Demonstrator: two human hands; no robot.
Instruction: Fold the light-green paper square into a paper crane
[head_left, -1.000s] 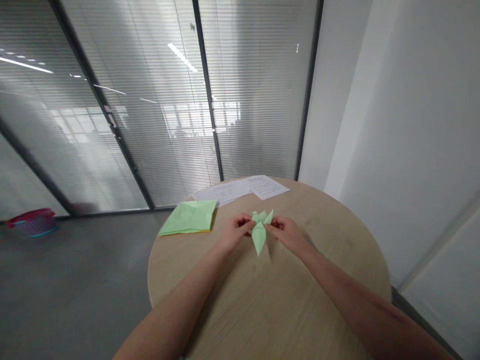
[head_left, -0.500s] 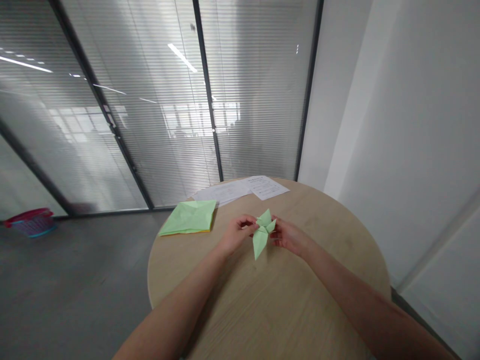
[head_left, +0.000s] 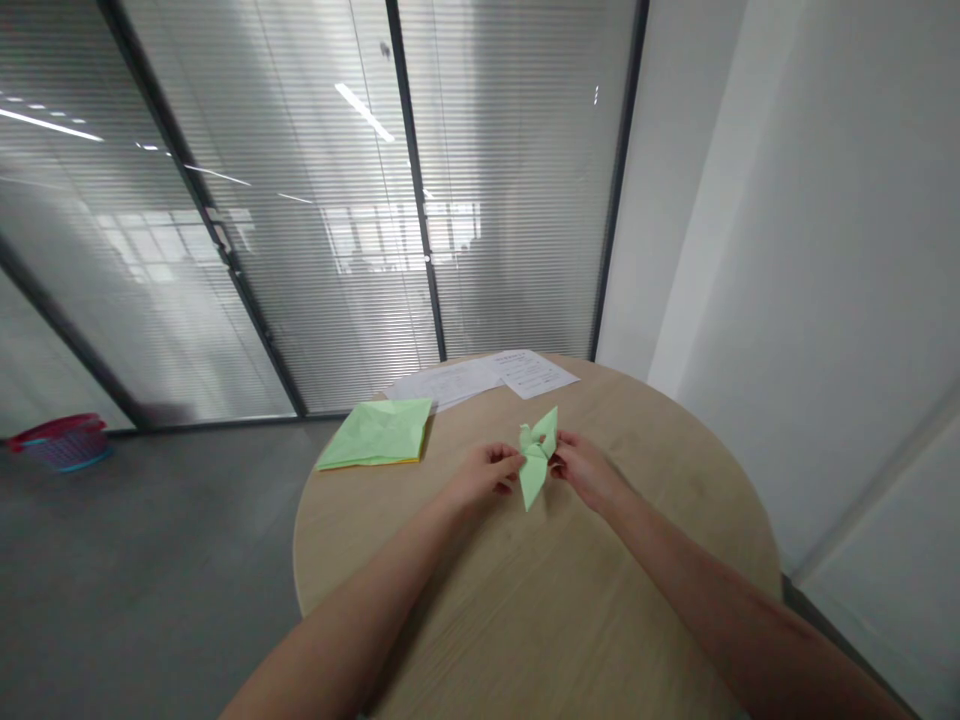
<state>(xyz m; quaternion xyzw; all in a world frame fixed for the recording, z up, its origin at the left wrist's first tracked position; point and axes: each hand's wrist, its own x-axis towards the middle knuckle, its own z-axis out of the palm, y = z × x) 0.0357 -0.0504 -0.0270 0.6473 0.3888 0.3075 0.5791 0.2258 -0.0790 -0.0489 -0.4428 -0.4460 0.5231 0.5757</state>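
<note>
A small folded green paper figure (head_left: 537,460) is held just above the round wooden table (head_left: 660,440), its long point hanging down. My left hand (head_left: 486,474) pinches its left side with fingers closed. On the right side, my right hand (head_left: 587,467) pinches it, fingers closed too. Both forearms reach in from the bottom of the view.
A stack of green paper sheets (head_left: 378,434) lies at the table's far left edge. White printed sheets (head_left: 487,378) lie at the far edge. Glass partitions with blinds stand behind; a white wall is to the right. A red and blue basket (head_left: 63,441) sits on the grey floor.
The paper figure has turned and shifted a little to the right and up between my hands; its upper flaps now stand closer together. Both hands followed slightly right.
</note>
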